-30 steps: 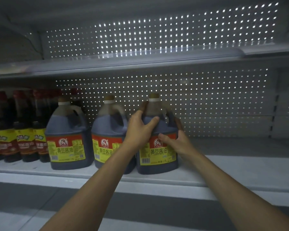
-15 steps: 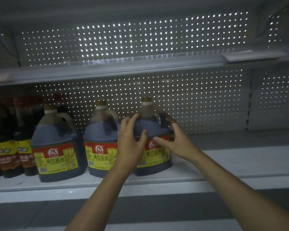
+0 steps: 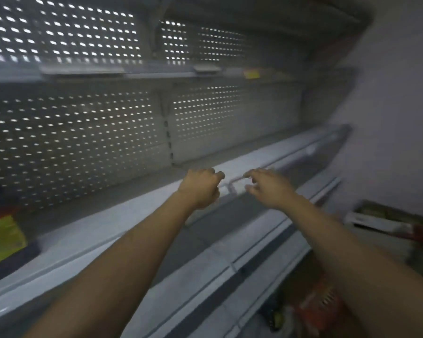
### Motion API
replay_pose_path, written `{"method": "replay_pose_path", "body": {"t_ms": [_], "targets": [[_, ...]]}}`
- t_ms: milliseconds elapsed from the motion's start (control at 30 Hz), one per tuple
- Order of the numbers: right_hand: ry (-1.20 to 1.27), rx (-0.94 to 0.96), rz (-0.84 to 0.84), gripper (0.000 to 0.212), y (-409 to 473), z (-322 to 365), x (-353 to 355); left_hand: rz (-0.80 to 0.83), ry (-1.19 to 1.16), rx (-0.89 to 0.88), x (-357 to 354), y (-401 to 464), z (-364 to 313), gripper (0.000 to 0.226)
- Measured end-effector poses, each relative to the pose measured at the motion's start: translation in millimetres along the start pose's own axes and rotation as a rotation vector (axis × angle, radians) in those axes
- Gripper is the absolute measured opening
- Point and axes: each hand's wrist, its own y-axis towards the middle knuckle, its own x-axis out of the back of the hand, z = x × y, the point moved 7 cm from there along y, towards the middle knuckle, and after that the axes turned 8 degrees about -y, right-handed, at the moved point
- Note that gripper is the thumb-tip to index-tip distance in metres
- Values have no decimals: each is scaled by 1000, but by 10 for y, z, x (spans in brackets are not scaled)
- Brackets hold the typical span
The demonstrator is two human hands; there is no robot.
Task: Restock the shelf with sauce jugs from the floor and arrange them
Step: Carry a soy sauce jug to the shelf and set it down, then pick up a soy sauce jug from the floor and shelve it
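While the view is smeared, I see my left hand [image 3: 200, 187] loosely curled and my right hand [image 3: 266, 187] half spread (both holding nothing) over the shelf [image 3: 108, 230]. 1 sauce jug [image 3: 3, 240] shows at far left.

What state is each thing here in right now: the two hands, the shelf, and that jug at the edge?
Left hand: fingers loosely curled, holding nothing, above the shelf.
Right hand: fingers loosely curled, holding nothing, apart from the left.
Jug: on the shelf at the far left, mostly cut off, blurred.
Shelf: bare beneath the hands.
Red items: low on the right, too blurred to identify.
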Motion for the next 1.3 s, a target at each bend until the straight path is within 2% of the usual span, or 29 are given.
{"method": "replay_pose_path", "body": {"t_ms": [133, 267, 433, 633, 833, 933, 1033, 1133, 1200, 1300], "targets": [[-126, -214, 78, 46, -576, -1554, 46, 71, -87, -172, -202, 957, -1395, 35], [-166, -369, 94, 40, -1197, -2682, 187, 121, -159, -345, -409, 1601, -2715, 37], [-244, -558, 164, 39, -1845, -3871, 161, 160, -224, -527, -775, 2089, -4090, 38], [-209, -718, 207, 39, -2368, -4897, -343, 319, -267, -702, -1748, 2601, -5169, 36], [-178, -894, 362, 28, -2693, -5715, -1471, 503, -317, -850, -3219, 3126, -5966, 35], [-111, -1001, 443, 29, -2850, -6027, -2198, 652, -331, -920, -4033, 3263, -6202, 28], [-8, -1071, 539, 34, -3039, -6179, -3028, 740, -316, -1043, -4855, 3256, -6332, 27], [114, -1125, 623, 36, -3258, -6207, -3928, 837, -315, -1056, -5668, 3136, -6426, 21], [202, -1184, 688, 40, -3453, -6166, -4579, 857, -285, -1058, -6199, 2987, -6480, 25], [269, -1206, 756, 48, -3695, -6025, -5519, 906, -246, -1102, -7099, 2687, -6567, 44]]}}
